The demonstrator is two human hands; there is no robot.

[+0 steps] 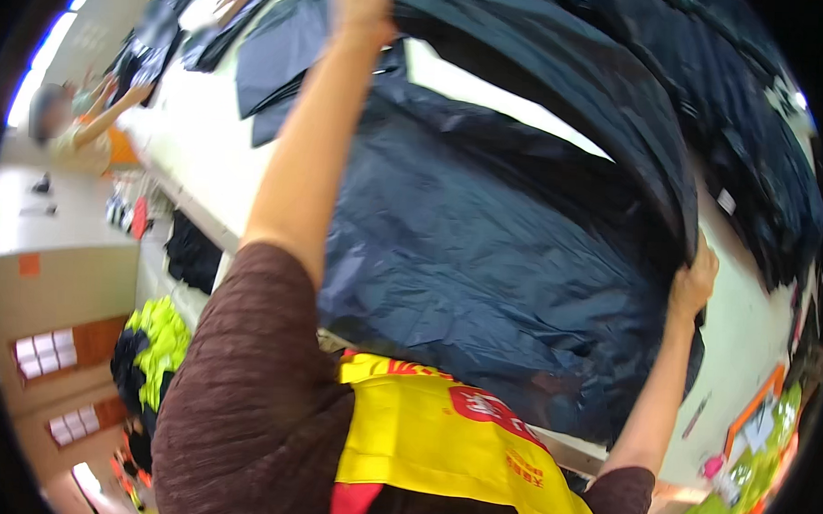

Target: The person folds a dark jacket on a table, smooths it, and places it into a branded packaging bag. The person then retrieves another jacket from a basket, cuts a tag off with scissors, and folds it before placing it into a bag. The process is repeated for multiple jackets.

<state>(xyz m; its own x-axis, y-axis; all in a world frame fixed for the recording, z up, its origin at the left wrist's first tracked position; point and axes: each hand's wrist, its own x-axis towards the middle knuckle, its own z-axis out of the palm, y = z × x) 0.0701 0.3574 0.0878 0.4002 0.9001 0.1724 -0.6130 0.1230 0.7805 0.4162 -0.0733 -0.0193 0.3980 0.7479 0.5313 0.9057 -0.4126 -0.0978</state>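
Note:
A large dark navy garment [486, 233] of thin, crinkled fabric lies spread in front of me on the white table. Its upper layer [567, 71] is lifted in a long arch between my two hands, and white tabletop shows through the gap beneath. My left hand [362, 11] reaches far forward to the top of the picture, slightly blurred, closed on the far end of that layer. At the right, my right hand [695, 283] is closed round its near end. The garment's exact kind cannot be told.
More dark garments lie along the table's right side [737, 161] and far left [263, 81]. Near the right edge are a thin pen-like tool [696, 415], an orange-framed item [756, 410] and yellow-green cloth [731, 501]. At the far left another person [77, 132] handles dark cloth.

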